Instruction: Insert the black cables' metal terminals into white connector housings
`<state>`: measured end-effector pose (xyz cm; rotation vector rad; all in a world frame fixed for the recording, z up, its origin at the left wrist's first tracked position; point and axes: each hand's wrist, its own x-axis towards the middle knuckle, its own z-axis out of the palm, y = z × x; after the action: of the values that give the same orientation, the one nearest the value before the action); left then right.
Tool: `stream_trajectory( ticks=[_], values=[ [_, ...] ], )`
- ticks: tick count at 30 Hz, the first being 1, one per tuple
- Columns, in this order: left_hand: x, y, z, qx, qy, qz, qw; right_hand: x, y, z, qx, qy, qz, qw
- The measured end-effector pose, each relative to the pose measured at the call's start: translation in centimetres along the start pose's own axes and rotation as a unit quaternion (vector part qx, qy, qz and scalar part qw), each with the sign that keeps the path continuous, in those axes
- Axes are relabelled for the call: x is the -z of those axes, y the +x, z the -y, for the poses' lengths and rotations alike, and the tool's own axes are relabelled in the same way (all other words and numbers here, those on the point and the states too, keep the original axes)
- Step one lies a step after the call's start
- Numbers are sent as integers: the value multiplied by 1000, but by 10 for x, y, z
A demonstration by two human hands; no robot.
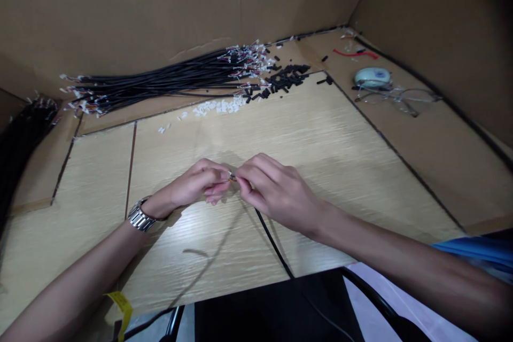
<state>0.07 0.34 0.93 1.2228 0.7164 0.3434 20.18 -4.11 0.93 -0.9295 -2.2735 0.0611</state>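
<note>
My left hand (204,179), with a metal watch (140,216) on its wrist, pinches the end of a cable. At its fingertips a small white connector (231,175) and short coloured wires (233,179) show between the two hands; the fingers partly hide them. Close beside it, my right hand (272,184) is closed around the black cable (274,246). From under that hand the cable runs down over the table's front edge. Both hands are just above the wooden table top (320,144).
Behind my hands lie a bundle of black cables (160,83), loose white connectors (220,106) and short black sleeves (288,77). More cables (24,133) are at left. A pale green oval object (372,77), eyeglasses (404,97) and a red strip (355,54) lie at right. Cardboard walls (180,5) surround the table.
</note>
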Motion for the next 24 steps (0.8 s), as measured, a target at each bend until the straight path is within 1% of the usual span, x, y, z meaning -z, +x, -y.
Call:
stream_trajectory(
  ticks=[4,8,13,16,21,24],
  values=[
    [0,0,-4,11,1,12,1000,-2,-1,1,27,-37,8,999],
    [4,1,-6,20,-14,46,999,-6,-3,0,49,-48,-1,998],
    [7,2,-5,23,-20,78,997,-8,-3,0,43,-46,0,998],
    [5,2,-6,25,-18,75,997,-7,-1,-1,30,-36,1,999],
    [2,1,-6,9,-6,50,999,-4,3,-4,14,21,-1,1000],
    [3,0,-5,7,-2,46,999,-3,4,-5,3,47,5,999]
  ],
)
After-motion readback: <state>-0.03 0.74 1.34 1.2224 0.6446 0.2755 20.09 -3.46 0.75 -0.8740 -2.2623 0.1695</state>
